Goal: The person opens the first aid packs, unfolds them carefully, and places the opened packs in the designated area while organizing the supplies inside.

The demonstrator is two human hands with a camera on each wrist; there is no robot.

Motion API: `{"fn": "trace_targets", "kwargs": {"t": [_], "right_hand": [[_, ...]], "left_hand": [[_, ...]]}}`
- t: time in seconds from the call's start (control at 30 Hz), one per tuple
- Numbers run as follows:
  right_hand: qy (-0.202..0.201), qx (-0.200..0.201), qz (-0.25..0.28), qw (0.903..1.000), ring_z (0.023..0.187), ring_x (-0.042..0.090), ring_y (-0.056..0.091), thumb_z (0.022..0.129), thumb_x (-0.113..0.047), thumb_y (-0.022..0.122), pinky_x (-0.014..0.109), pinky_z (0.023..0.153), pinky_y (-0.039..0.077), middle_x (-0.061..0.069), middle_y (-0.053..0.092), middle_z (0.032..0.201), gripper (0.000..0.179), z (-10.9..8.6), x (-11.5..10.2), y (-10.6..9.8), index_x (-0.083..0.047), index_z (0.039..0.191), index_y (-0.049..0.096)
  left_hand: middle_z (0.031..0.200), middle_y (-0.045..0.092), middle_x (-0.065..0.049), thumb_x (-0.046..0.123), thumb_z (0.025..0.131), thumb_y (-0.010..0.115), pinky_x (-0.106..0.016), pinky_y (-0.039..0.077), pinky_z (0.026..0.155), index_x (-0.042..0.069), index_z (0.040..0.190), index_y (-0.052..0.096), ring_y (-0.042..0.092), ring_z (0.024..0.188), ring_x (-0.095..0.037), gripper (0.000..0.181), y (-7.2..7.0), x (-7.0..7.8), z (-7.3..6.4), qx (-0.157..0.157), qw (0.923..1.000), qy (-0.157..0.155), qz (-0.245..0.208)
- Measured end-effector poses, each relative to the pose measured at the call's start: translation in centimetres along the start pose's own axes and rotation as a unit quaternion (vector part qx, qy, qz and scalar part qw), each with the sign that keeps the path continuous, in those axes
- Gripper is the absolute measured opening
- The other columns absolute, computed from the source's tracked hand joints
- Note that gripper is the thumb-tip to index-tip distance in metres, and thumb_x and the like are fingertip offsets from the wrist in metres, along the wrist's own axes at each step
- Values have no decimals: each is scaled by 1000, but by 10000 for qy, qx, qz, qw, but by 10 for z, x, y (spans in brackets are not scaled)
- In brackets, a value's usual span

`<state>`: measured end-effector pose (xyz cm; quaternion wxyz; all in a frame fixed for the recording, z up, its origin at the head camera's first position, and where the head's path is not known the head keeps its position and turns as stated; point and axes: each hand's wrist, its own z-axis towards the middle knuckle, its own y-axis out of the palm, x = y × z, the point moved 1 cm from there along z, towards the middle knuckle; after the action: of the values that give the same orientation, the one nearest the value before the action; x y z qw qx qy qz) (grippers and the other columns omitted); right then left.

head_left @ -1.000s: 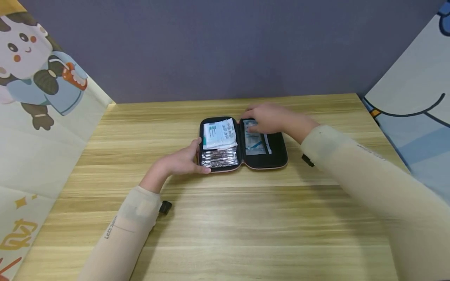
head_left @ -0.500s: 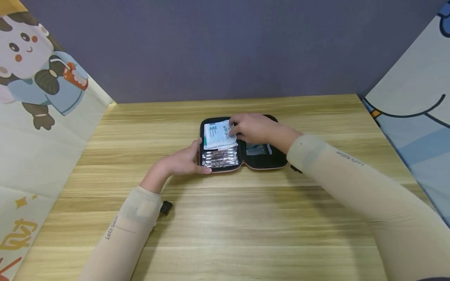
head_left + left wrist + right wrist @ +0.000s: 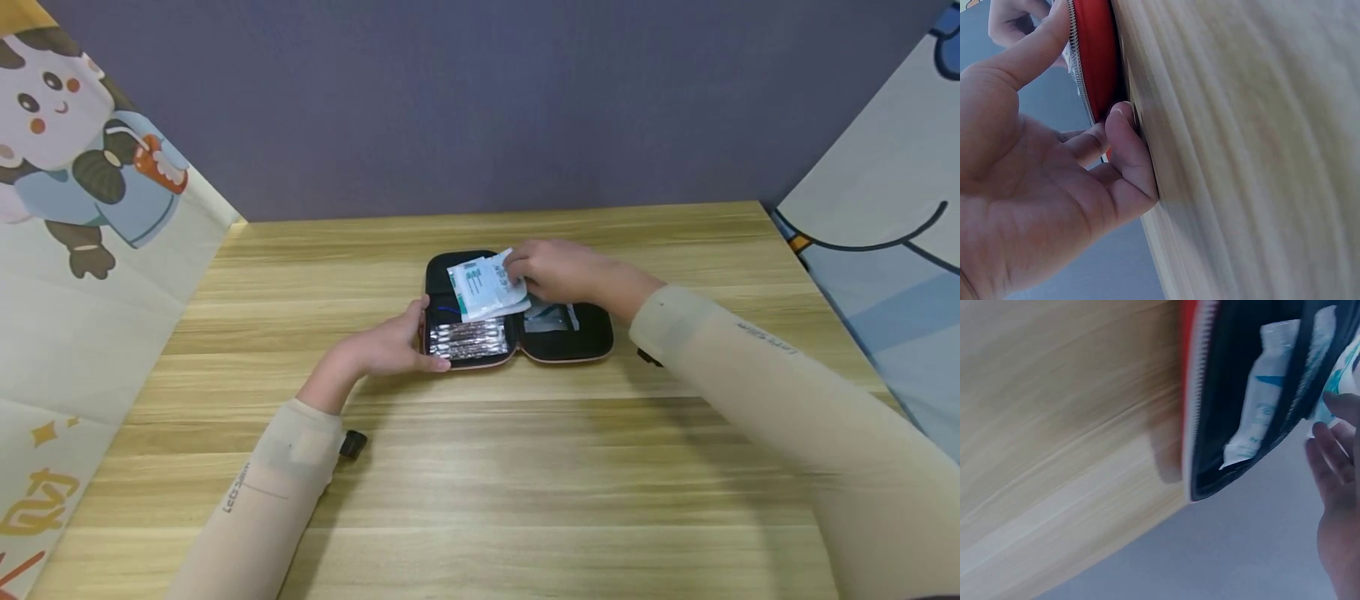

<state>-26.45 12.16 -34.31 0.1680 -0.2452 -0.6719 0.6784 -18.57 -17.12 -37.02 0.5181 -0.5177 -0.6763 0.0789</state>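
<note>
A small zip case (image 3: 570, 344), black inside and red outside, lies unfolded on the wooden table. My left hand (image 3: 390, 340) grips its left edge, thumb at the near corner; the left wrist view shows curled fingers against the red zipped side (image 3: 1094, 50). My right hand (image 3: 558, 271) pinches a small stack of white packets with green print (image 3: 486, 290), tilted over the left half of the case. Below them, a row of cotton swabs in clear wrap (image 3: 468, 338) fills the near part of that half. A clear packet (image 3: 1260, 400) sits under a strap in the right half.
The wooden table (image 3: 480, 467) reaches back to a dark purple-grey panel (image 3: 480, 108). Printed cartoon panels stand at the left (image 3: 97, 275) and right (image 3: 885, 250). A blue strip (image 3: 447, 309) shows in the case's left half.
My right hand has moved from the case's right half to the white packets and taken hold of them. The packets have shifted right and turned, uncovering black lining. My left hand stays put.
</note>
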Motion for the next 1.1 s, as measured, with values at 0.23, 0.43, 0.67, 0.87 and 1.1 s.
{"fn": "trace_targets", "kwargs": {"t": [0.23, 0.43, 0.67, 0.87, 1.1], "right_hand": [[-170, -141, -611, 9979, 139, 35, 59, 100, -5, 68, 48, 114, 55, 15, 64, 147, 40, -11, 1, 3, -9, 140, 66], [-503, 948, -221, 9940, 127, 39, 64, 99, -3, 72, 51, 106, 58, 20, 70, 134, 24, -21, 11, 2, -4, 123, 74], [1087, 1916, 1537, 9633, 104, 38, 60, 107, -8, 62, 53, 89, 53, 23, 70, 110, 13, -42, 32, -14, 3, 110, 68], [2848, 1492, 3411, 8833, 106, 42, 64, 115, -19, 42, 34, 76, 55, 31, 62, 128, 35, -69, 51, -16, 3, 142, 45], [3323, 1306, 4834, 7993, 121, 21, 65, 114, -12, 39, 23, 84, 61, 33, 45, 159, 64, -101, 72, -4, 1, 169, 9]], "left_hand": [[176, 14, -28, 44, 91, 83, -55, 15, 135, 5, 169, -13, 16, 165, -41, 130, 0, -1, -1, 5, 10000, -12, -14], [175, 19, -28, 44, 92, 83, -55, 15, 135, 4, 169, -13, 18, 165, -41, 129, 0, -1, -2, 6, 10000, -7, -68], [173, 26, -29, 43, 92, 83, -56, 17, 135, 3, 169, -11, 23, 163, -42, 129, 1, 0, -1, 44, 10000, 27, -66], [173, 26, -29, 43, 91, 84, -56, 17, 135, 2, 169, -12, 24, 163, -42, 129, 1, 0, -2, 45, 10000, 23, -75], [173, 25, -27, 42, 92, 84, -55, 18, 135, 4, 169, -13, 24, 163, -40, 129, 1, 0, 0, 18, 9999, 27, -120]]}}
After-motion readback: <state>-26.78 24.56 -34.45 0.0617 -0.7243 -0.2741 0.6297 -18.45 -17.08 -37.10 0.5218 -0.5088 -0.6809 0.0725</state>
